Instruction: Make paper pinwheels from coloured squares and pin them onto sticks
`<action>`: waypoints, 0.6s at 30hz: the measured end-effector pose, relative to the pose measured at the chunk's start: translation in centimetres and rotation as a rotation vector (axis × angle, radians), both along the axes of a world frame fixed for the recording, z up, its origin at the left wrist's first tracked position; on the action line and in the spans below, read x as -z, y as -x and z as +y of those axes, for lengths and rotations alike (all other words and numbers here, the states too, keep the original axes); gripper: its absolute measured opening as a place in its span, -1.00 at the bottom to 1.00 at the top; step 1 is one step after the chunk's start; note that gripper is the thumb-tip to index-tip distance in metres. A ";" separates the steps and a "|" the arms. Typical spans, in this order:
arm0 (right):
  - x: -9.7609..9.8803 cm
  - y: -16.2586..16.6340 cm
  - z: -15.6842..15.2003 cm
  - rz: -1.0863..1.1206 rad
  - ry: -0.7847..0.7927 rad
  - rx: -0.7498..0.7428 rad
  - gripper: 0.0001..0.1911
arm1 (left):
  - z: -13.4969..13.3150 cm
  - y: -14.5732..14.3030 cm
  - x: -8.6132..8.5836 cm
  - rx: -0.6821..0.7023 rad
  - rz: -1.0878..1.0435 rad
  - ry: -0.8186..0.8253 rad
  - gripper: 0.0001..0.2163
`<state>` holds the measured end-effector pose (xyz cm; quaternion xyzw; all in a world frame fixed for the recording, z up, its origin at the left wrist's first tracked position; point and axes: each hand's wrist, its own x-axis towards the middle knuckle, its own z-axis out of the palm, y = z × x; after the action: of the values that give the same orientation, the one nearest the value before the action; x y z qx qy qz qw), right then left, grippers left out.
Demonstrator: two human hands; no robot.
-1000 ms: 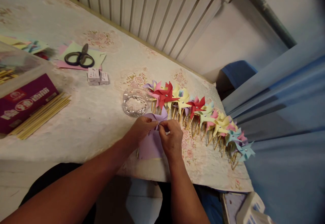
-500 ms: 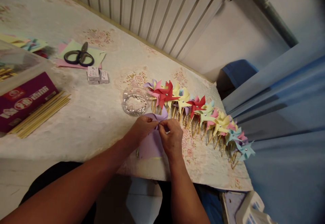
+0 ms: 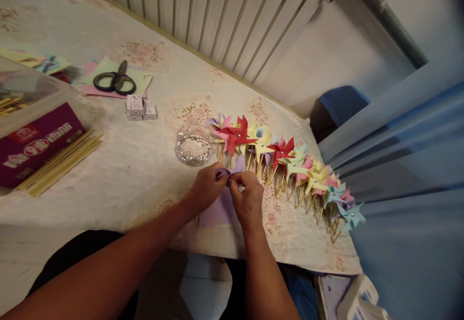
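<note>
My left hand (image 3: 208,187) is closed on a purple paper pinwheel (image 3: 237,165), thumb and fingers pinching its folded paper. Close against it, my right hand (image 3: 249,199) pinches at the middle of the same pinwheel. Anything small between those fingertips is hidden. Under both hands a flat purple paper sheet (image 3: 217,209) lies near the table's front edge. Just beyond my left hand sits a clear round dish (image 3: 194,149) with a ring of small silvery pieces. Finished-looking pinwheels (image 3: 237,136) on wooden sticks lie in a long row to the right.
Black-handled scissors (image 3: 116,80) rest on coloured paper sheets (image 3: 139,76), beside small white boxes (image 3: 135,106). A bundle of wooden sticks (image 3: 61,163) lies by a purple box (image 3: 36,143) at the left. A radiator (image 3: 203,15) stands behind the flowered tablecloth (image 3: 145,155); a blue curtain (image 3: 409,165) hangs right.
My left hand has shifted slightly up and right, curling more over the purple pinwheel. Both hands stay together at its middle. The view has moved a little.
</note>
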<state>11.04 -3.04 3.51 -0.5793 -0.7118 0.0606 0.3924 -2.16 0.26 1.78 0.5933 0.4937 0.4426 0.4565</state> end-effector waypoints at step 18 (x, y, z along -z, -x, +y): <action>0.7 0.0 0.0 0.075 0.023 -0.009 -0.81 | -0.1 -0.3 0.2 -0.007 0.139 -0.002 -0.84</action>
<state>11.05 -3.00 2.78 -0.5779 -0.6986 0.0922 0.4117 -1.87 0.19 1.62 0.6213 0.5258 0.4024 0.4190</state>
